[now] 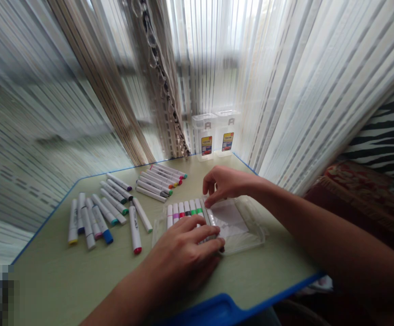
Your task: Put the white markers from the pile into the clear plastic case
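Observation:
A clear plastic case [256, 235] lies open on the table, with a row of white markers [180, 209] in its left part and white paper [233, 218] in its right part. My left hand [188, 242] reaches over the row, its fingers closed on the lower end of the rightmost marker [211, 216]; a dark tip shows past them, and the thumb is mostly hidden. At that marker's upper end is my right hand [226, 183], fingers curled and thumb touching it.
Loose capped markers [110, 210] lie on the table left of the case, with a second group [163, 179] behind. Two clear upright containers [206, 136] with labels stand at the back edge against string curtains [213, 68]. Blue trim [217, 310] edges the table.

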`<state>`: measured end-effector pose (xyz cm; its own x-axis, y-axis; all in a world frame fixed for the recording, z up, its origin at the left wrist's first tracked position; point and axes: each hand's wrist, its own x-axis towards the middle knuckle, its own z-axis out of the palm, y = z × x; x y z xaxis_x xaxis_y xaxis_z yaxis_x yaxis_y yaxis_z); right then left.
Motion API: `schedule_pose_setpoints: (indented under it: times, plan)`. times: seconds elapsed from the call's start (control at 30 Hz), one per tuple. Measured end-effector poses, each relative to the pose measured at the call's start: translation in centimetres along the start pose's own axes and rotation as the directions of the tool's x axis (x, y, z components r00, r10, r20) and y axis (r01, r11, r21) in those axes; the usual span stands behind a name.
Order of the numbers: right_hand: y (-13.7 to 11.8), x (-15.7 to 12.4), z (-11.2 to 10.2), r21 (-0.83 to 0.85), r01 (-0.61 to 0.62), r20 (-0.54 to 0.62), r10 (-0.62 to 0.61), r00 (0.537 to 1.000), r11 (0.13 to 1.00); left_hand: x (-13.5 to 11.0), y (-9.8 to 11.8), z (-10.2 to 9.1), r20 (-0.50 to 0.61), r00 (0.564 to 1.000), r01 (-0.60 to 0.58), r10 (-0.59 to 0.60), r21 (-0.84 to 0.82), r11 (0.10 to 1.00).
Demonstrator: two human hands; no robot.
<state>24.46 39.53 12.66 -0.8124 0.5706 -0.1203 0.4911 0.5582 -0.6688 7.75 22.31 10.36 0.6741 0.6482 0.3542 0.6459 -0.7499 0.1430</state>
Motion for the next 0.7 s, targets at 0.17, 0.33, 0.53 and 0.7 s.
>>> schedule_pose_setpoints:
  times: [0.17,0.33,0.53,0.7]
  plan:
    - [0.34,0.23,-0.24,-0.131,0.025,-0.098,-0.038,0.995,0.991,-0.03,-0.03,0.09,-0.02,1.0,-0.006,0.006,0.008,1.0]
    - [0.65,0.23,-0.22,-0.117,0.004,-0.076,-0.013,0.997,0.993,-0.03,-0.19,0.08,-0.002,1.0,-0.014,0.014,-0.004,1.0]
    - [-0.06,-0.1,-0.26,-0.032,-0.013,0.001,0.014,1.0,0.999,-0.02,-0.11,0.06,-0.005,1.0,0.004,-0.004,-0.003,1.0]
    - [-0.3,-0.18,-0.22,-0.064,-0.021,-0.015,0.02,1.0,0.998,0.2,0.02,0.25,-0.024,0.999,0.035,-0.035,0.018,0.999]
